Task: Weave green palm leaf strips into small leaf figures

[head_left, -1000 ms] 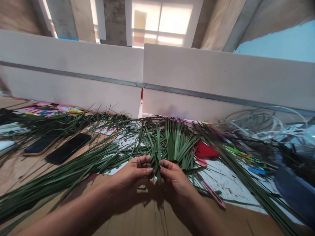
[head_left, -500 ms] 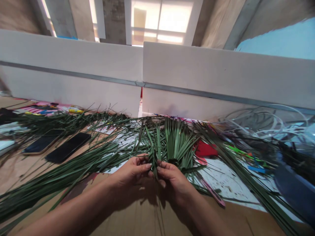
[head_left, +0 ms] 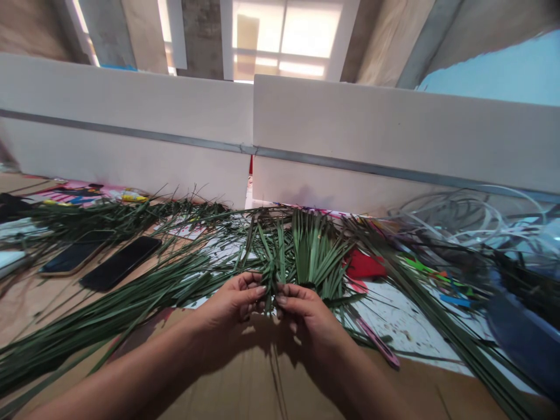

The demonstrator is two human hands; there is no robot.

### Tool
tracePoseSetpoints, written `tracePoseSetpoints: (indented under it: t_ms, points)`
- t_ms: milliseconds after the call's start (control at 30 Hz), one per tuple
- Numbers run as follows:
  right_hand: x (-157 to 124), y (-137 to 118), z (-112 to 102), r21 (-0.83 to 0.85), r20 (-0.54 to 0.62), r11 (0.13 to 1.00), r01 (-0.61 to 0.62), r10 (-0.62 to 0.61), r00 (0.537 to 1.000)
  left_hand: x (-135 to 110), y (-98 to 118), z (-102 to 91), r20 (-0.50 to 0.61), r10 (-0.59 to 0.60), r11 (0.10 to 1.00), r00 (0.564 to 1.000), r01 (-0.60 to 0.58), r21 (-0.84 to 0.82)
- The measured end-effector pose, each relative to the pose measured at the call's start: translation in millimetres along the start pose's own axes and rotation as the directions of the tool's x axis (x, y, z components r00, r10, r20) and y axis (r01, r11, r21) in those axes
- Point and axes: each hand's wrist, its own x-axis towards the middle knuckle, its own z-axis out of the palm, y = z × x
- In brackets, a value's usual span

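Note:
Between my two hands is a small woven piece of green palm leaf [head_left: 270, 283], its thin ends hanging down toward me. My left hand [head_left: 245, 297] pinches it from the left with thumb and fingers. From the other side my right hand [head_left: 300, 303] grips its edge, thumb and forefinger pressed together. Just beyond the hands spreads a fan of green leaf strips [head_left: 312, 248]. A long bundle of palm leaf strips [head_left: 131, 297] lies to the left of my left arm. The undersides of the fingers are partly hidden.
Two phones [head_left: 122, 262] lie on the left. Right of my hands are a pink craft knife [head_left: 378, 344], a red cloth-like piece [head_left: 365, 265] and more long strips [head_left: 441, 315]. A blue basin [head_left: 520, 332] stands far right. White panels [head_left: 350, 128] close off the back.
The woven leaf piece has tilted and shifted slightly left between my fingers. My right-hand fingers have moved a little along its edge. Everything around stays in place.

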Motion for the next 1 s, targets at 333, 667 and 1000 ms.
tracePoseSetpoints:
  t_ms: [333,667,1000]
  points:
    - [3.3,3.2,-3.0,-0.255,-0.017,0.945,0.205,-0.216,0.976,-1.3,11.7,2.2,0.081,-0.033,0.986,0.996,0.020,0.164]
    - [0.5,1.4,2.2,-0.052,-0.066,0.992,0.113,-0.116,0.991,-3.5,8.7,5.9,0.068,-0.002,0.996,0.998,-0.004,0.084]
    - [-4.2,-7.1,8.5,-0.176,-0.133,0.972,0.155,-0.180,0.975,-2.0,5.0,4.0,0.033,0.020,0.996,0.999,-0.022,0.083]
